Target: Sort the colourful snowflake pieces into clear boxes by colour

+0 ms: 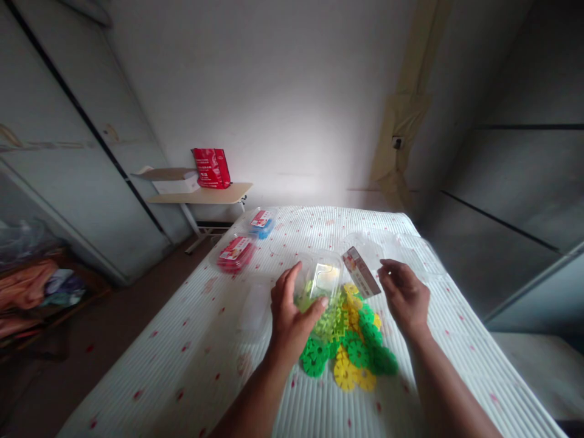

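My left hand (292, 307) grips a clear plastic box (322, 277) by its near side, thumb and fingers curled round it. Light green pieces show through its wall. My right hand (404, 295) pinches the box's labelled lid (361, 272), which is tilted up beside the box. Below both hands lies a heap of green and yellow snowflake-shaped plastic pieces (353, 347) on the white ribbed bedcover (182, 359).
Two more closed clear boxes lie farther back on the left, one with red pieces (235, 253) and one with blue pieces (261, 223). An empty clear lid (255, 307) rests left of my hand. A small side table (201, 194) with a red bag (211, 167) stands beyond the bed.
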Motion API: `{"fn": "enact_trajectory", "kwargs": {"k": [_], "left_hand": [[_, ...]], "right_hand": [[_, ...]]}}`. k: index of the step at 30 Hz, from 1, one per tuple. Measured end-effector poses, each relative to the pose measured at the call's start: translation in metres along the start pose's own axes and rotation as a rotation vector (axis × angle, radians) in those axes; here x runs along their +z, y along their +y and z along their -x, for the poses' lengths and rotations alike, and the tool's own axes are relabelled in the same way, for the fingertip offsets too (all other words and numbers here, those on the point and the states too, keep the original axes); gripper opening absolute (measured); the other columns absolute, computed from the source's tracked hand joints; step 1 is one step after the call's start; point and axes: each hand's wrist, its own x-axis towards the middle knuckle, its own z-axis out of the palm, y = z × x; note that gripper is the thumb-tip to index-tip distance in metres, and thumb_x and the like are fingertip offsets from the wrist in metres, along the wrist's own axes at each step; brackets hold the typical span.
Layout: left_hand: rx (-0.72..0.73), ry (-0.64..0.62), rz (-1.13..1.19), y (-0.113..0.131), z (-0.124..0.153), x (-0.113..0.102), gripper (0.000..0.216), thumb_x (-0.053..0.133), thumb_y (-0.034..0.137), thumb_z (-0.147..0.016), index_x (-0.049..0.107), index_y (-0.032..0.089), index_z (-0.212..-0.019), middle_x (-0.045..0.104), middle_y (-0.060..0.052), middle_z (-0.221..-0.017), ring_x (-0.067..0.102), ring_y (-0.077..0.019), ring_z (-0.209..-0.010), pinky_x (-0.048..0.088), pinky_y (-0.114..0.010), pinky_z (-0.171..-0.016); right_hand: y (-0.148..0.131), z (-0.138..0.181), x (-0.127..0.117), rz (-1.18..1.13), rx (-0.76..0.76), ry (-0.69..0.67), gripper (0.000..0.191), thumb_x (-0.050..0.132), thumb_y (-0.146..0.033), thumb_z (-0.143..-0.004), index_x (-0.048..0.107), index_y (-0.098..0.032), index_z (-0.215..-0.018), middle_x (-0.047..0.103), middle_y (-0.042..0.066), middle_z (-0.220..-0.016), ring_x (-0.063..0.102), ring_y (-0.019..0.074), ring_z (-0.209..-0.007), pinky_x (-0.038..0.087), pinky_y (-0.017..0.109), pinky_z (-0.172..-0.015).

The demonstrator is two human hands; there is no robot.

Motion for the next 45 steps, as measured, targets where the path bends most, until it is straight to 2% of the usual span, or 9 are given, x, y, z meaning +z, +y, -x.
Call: {"fn": "enact_trajectory", "kwargs": {"k": [12, 21, 30, 36, 39, 45], "left_hand": [[0.013, 0.021, 0.065, 0.008, -0.006, -0.01, 0.064, 0.072, 0.026, -0.063, 0.05, 0.03, -0.123, 0.045, -0.004, -0.133, 0.035, -0.0285, -0.126, 0.02, -0.043, -0.108], [0.044, 0.065, 0.14, 0.011, -0.01, -0.01, 0.062, 0.072, 0.029, -0.062, 0.053, 0.028, -0.121, 0.05, -0.005, -0.127, 0.037, -0.0291, -0.124, 0.024, -0.043, -0.106], [0.059, 0.028, 0.097, 0.024, -0.006, -0.018, 0.063, 0.071, 0.029, -0.063, 0.051, 0.028, -0.122, 0.048, -0.005, -0.13, 0.04, -0.0295, -0.122, 0.026, -0.043, -0.104], [0.095, 0.039, 0.104, 0.021, -0.007, -0.017, 0.064, 0.071, 0.033, -0.062, 0.051, 0.028, -0.123, 0.049, -0.005, -0.13, 0.04, -0.0306, -0.122, 0.026, -0.043, -0.105], [0.065, 0.013, 0.103, 0.019, -0.007, -0.017, 0.065, 0.07, 0.034, -0.064, 0.049, 0.028, -0.125, 0.048, -0.004, -0.133, 0.04, -0.0304, -0.123, 0.026, -0.044, -0.105], [-0.097, -0.05, 0.452, 0.009, -0.026, -0.019, 0.058, 0.064, 0.037, -0.072, 0.047, 0.029, -0.126, 0.051, -0.003, -0.13, 0.046, -0.0254, -0.12, 0.035, -0.038, -0.101]], "right_hand": [[-0.002, 0.003, 0.003, -0.012, -0.027, -0.025, 0.023, 0.055, -0.037, -0.078, 0.065, -0.019, -0.09, 0.064, 0.001, -0.07, 0.053, 0.0123, -0.054, 0.042, 0.025, -0.053], [-0.001, 0.003, 0.002, 0.017, -0.021, -0.019, 0.023, 0.055, -0.037, -0.078, 0.065, -0.019, -0.088, 0.063, 0.0, -0.065, 0.052, 0.0121, -0.052, 0.042, 0.024, -0.052], [-0.001, 0.002, 0.004, 0.008, -0.03, -0.022, 0.024, 0.054, -0.038, -0.078, 0.066, -0.019, -0.088, 0.064, 0.002, -0.067, 0.053, 0.0129, -0.053, 0.043, 0.025, -0.052], [0.0, 0.002, 0.002, 0.019, -0.052, 0.002, 0.023, 0.054, -0.038, -0.079, 0.066, -0.019, -0.087, 0.063, 0.001, -0.067, 0.052, 0.0124, -0.053, 0.042, 0.024, -0.053], [0.001, 0.002, 0.002, 0.029, -0.054, 0.007, 0.023, 0.055, -0.038, -0.079, 0.066, -0.019, -0.087, 0.063, 0.001, -0.067, 0.052, 0.0126, -0.053, 0.042, 0.024, -0.053], [0.001, 0.0, 0.0, -0.003, -0.056, 0.061, 0.021, 0.056, -0.036, -0.079, 0.065, -0.019, -0.088, 0.065, 0.003, -0.073, 0.055, 0.013, -0.057, 0.042, 0.025, -0.055]]}}
